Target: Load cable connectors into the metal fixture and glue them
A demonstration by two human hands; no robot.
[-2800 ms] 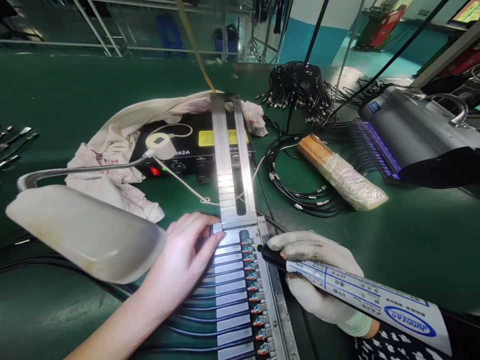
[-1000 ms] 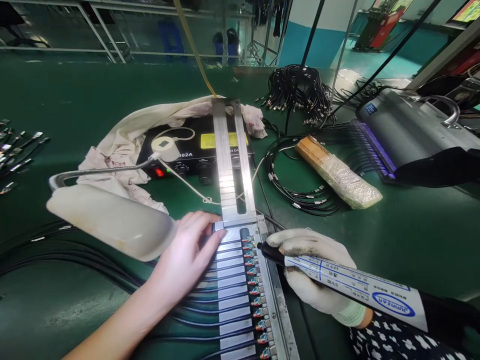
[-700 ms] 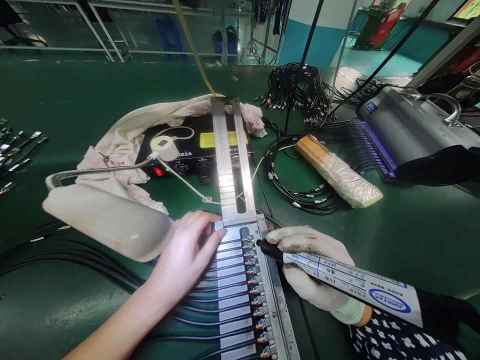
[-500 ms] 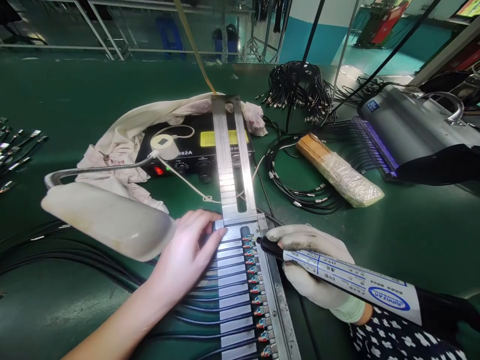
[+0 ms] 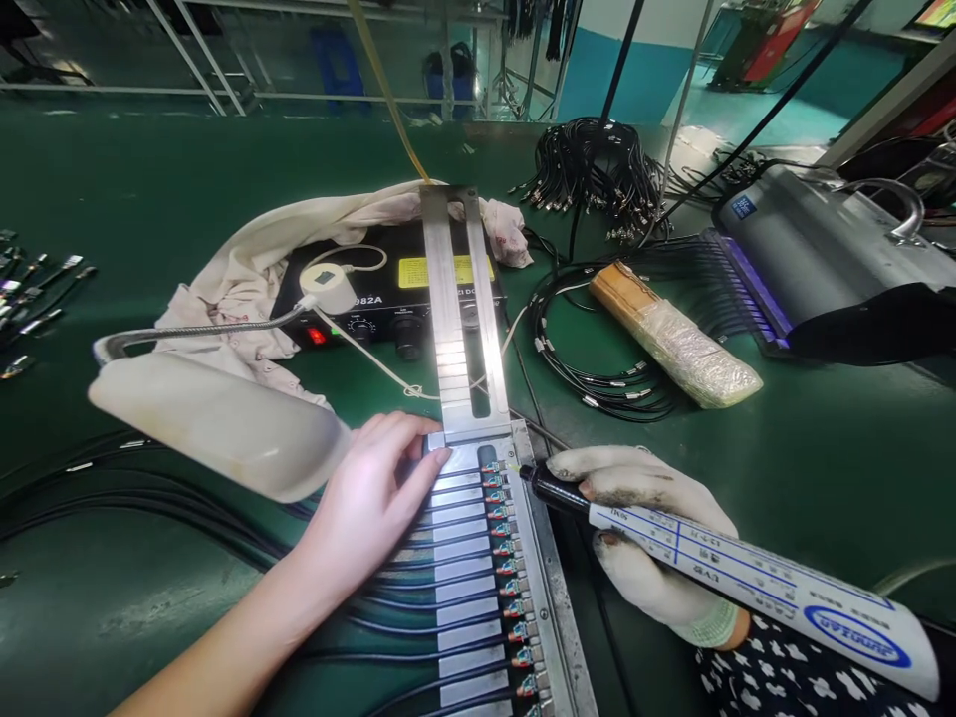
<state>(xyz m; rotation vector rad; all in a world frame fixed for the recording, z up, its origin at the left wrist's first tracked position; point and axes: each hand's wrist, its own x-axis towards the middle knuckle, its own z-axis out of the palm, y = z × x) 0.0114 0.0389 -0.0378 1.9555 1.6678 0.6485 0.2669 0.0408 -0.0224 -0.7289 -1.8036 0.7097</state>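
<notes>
A long metal fixture point(image 5: 461, 538) holds a row of black cables with small connectors point(image 5: 508, 566) along its right side. My left hand point(image 5: 377, 488), bare, rests on the fixture's upper left edge, fingers bent and thumb apart, holding nothing visible. In my right hand point(image 5: 657, 528), in a white glove with stained fingertips, is a large syringe-like tube point(image 5: 747, 588) with a blue-printed white label. Its dark tip is beside the topmost connectors. A slotted metal bar point(image 5: 448, 329) extends from the fixture's top over a black control box point(image 5: 358, 319).
A white lamp point(image 5: 216, 423) on a bent neck hangs left of my left hand. Coiled cables point(image 5: 549, 349), a wrapped wooden block point(image 5: 672, 339) and a grey machine with violet light point(image 5: 843, 259) stand at the right. Cloth point(image 5: 231, 269) lies around the box.
My right hand has shifted slightly right with the tube, whose tip is now a little further right and slightly higher. The left hand has barely moved.
</notes>
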